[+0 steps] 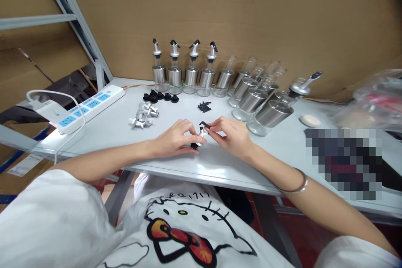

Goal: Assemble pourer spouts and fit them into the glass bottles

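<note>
My left hand (180, 138) grips a silver pourer spout (201, 133) with a black stopper at its lower end, just above the table's front part. Between the fingertips of my right hand (230, 134) is a small black flip cap (205, 124), held against the top of the spout. Whether the cap is fastened to it I cannot tell. Beyond my hands lies a small pile of black flip caps (204, 106). To the left are loose silver spouts (145, 115) and several black stoppers (160, 96).
Glass bottles with steel sleeves (191, 78) stand along the back, some with pourers fitted. Nearer on the right is a bottle with a pourer (274, 113). A power strip (91, 106) sits at left. A white oval object (310, 120) and plastic bags (370, 100) lie at right.
</note>
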The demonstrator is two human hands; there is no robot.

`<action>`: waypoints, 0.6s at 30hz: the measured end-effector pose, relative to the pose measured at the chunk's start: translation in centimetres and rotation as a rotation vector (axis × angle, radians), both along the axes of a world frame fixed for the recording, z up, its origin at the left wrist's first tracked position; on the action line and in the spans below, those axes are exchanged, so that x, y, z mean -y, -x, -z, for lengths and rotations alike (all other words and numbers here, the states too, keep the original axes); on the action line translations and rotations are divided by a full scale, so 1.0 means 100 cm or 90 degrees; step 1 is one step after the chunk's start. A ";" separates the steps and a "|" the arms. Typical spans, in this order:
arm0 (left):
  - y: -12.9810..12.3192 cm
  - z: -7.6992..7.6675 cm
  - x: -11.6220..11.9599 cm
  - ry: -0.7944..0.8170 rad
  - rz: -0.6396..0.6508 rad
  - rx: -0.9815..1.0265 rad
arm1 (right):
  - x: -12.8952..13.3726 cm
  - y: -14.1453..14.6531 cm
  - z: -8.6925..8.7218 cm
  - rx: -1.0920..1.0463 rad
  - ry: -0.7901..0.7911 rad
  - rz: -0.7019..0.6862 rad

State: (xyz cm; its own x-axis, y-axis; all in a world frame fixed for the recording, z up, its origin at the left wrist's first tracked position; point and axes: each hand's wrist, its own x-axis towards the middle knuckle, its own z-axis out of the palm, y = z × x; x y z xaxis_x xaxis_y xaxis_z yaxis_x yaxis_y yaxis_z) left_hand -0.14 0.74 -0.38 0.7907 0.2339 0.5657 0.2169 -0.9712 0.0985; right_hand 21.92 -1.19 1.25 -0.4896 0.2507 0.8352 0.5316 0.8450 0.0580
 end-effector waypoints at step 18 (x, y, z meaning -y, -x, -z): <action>0.001 0.002 0.001 0.046 0.001 0.080 | 0.004 0.002 -0.002 -0.095 0.098 -0.015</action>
State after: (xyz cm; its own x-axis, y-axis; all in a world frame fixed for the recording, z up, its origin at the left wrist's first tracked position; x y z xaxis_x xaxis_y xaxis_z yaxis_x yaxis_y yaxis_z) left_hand -0.20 0.63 -0.61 0.7148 0.2773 0.6420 0.1976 -0.9607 0.1949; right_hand 21.73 -1.62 1.46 -0.3714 0.3711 0.8511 0.5041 0.8504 -0.1508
